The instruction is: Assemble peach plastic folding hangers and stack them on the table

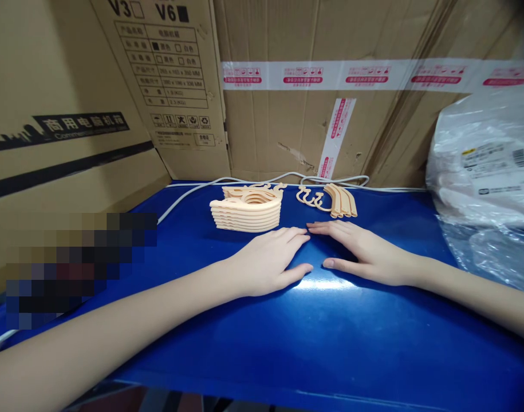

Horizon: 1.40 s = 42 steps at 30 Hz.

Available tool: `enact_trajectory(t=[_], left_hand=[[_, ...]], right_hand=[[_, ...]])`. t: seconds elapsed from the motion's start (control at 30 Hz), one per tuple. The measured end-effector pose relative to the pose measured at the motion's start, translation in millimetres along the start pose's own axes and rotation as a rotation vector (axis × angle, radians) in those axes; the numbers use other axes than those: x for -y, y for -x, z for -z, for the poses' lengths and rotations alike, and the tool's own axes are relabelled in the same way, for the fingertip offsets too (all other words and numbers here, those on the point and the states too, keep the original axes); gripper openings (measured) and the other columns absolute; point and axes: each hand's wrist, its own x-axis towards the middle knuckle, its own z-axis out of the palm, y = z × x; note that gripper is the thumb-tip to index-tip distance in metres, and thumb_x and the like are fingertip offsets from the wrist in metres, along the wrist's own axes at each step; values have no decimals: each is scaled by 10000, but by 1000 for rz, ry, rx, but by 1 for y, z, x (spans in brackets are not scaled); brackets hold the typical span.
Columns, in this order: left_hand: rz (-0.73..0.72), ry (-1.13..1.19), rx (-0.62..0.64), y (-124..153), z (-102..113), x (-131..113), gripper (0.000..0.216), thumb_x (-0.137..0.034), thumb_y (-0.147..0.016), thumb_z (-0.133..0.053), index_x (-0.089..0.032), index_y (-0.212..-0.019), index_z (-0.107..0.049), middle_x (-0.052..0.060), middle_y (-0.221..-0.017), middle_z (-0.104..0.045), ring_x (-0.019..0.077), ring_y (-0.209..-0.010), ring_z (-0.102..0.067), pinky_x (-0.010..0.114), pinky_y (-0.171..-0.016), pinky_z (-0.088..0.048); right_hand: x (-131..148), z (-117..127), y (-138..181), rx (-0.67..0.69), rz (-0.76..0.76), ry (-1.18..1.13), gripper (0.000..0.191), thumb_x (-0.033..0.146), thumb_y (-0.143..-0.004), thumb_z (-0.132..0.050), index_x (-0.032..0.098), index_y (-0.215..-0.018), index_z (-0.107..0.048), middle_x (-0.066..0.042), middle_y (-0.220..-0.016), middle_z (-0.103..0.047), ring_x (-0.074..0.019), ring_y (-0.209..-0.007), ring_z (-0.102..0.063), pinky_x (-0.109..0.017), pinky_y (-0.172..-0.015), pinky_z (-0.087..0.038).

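My left hand (268, 262) lies flat, palm down, on the blue table top (330, 343), fingers stretched out and holding nothing. My right hand (359, 252) rests flat beside it, fingertips nearly touching those of the left. Just beyond the left hand stands a neat stack of peach plastic hanger parts (248, 210). Beyond the right hand lies a smaller bundle of peach hook pieces (330, 200), side by side.
Large cardboard boxes (313, 91) wall the back and left. A white cable (253, 182) runs along the table's far edge. A clear plastic bag (485, 183) with white contents sits at the right. A blurred patch covers part of the left side.
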Motion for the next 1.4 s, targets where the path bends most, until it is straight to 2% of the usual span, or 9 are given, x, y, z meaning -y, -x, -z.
enact_trajectory(t=[0.23, 0.37, 0.5, 0.63, 0.73, 0.87, 0.97, 1.17, 1.4], left_hand=[[16, -35, 23, 1, -2, 1, 565, -467, -968, -404, -79, -1377, -431, 153, -1428, -467, 266, -1317, -440, 403, -1098, -368], [18, -57, 52, 0, -1, 1, 565, -470, -977, -376, -86, -1389, -424, 147, -1460, -431, 263, -1350, -400, 399, -1123, -330], [16, -64, 69, -1, 0, 1, 564, -468, -981, -370, -86, -1392, -424, 141, -1464, -428, 259, -1353, -396, 389, -1125, -325], [16, -65, 74, 0, 1, 0, 562, -459, -983, -372, -77, -1391, -425, 146, -1461, -431, 261, -1350, -400, 396, -1126, -326], [9, -60, 68, 0, 1, 0, 561, -463, -983, -369, -84, -1393, -423, 142, -1462, -431, 259, -1348, -402, 397, -1122, -333], [12, -70, 73, 0, 0, 1, 561, -460, -982, -374, -82, -1393, -426, 138, -1464, -429, 260, -1350, -398, 391, -1124, -330], [13, -76, 75, 0, 1, 0, 560, -457, -983, -375, -78, -1393, -425, 139, -1467, -425, 258, -1351, -397, 389, -1125, -328], [15, -74, 80, 0, 2, 0, 562, -460, -984, -368, -79, -1394, -424, 138, -1468, -425, 262, -1354, -394, 389, -1126, -325], [17, -79, 75, 1, 1, -1, 557, -455, -983, -377, -79, -1391, -426, 139, -1470, -422, 261, -1356, -392, 386, -1126, -322]], right_hand=[[-4, 7, -4, -99, -46, 105, 486, 497, -920, -477, 176, -1283, -498, -127, -1290, -597, -265, -1207, -539, -441, -1006, -437], [-27, 21, -7, -205, -176, 223, 483, 512, -922, -440, 171, -1253, -527, -149, -1276, -599, -314, -1175, -552, -487, -978, -428], [-58, 30, -5, -236, -300, 268, 517, 530, -920, -387, 170, -1255, -546, -167, -1204, -623, -356, -1104, -572, -533, -927, -437], [-80, 28, -1, -171, -330, 231, 526, 541, -930, -342, 178, -1229, -575, -156, -1239, -598, -338, -1158, -537, -509, -993, -395], [-87, 28, -4, -158, -415, 238, 612, 589, -926, -293, 134, -1245, -550, -187, -1224, -594, -344, -1145, -547, -489, -975, -410], [-91, 42, -22, -121, -666, 254, 718, 705, -865, -311, 143, -1265, -513, -172, -1043, -676, -362, -933, -641, -478, -779, -487], [-92, 54, -43, -58, -835, 321, 780, 767, -807, -345, 136, -1224, -539, -209, -1019, -686, -402, -911, -647, -484, -721, -481], [-91, 54, -75, 133, -860, 357, 732, 730, -763, -460, 146, -1194, -555, -211, -1058, -680, -376, -967, -642, -446, -723, -484], [-100, 53, -81, 124, -849, 339, 499, 481, -753, -576, 164, -1139, -561, -161, -1030, -681, -312, -920, -645, -363, -662, -469]])
